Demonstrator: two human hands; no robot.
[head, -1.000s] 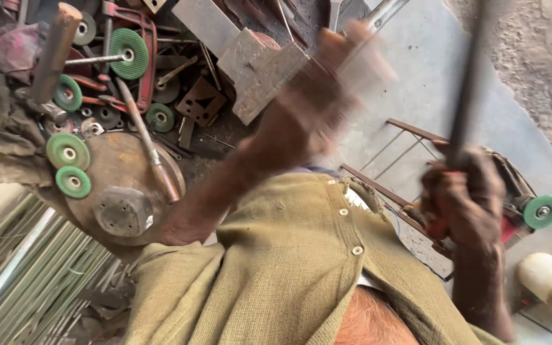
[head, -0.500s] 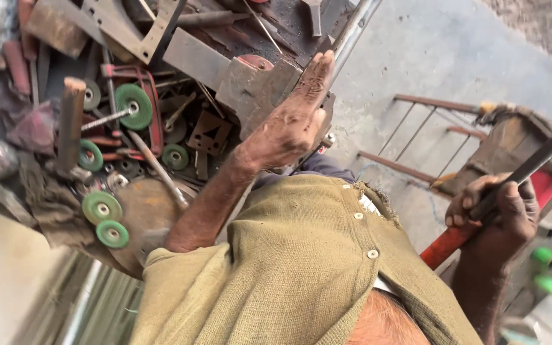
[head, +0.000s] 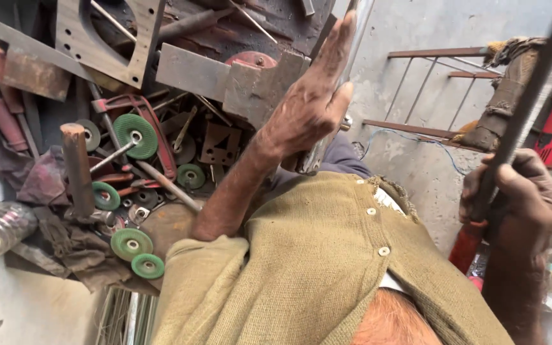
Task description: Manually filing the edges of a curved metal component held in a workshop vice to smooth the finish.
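the long dark metal rod (head: 531, 96) is slanting up at far right, looking stiff and heavy; the right hand (head: 519, 191) is clamping its lower shaft. the left hand (head: 308, 108) is resting fingers-together against a shiny pipe (head: 327, 128).

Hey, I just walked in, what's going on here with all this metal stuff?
A person in an olive knitted cardigan is working over a heap of scrap metal. One hand is raised, fingers mostly straight, resting against a shiny metal bar beside a grey steel block. The other hand has a closed grip on a dark rod running up out of view. Green grinding discs, plates and tools lie scattered on the floor. Which hand is left or right is hard to tell from this angle.
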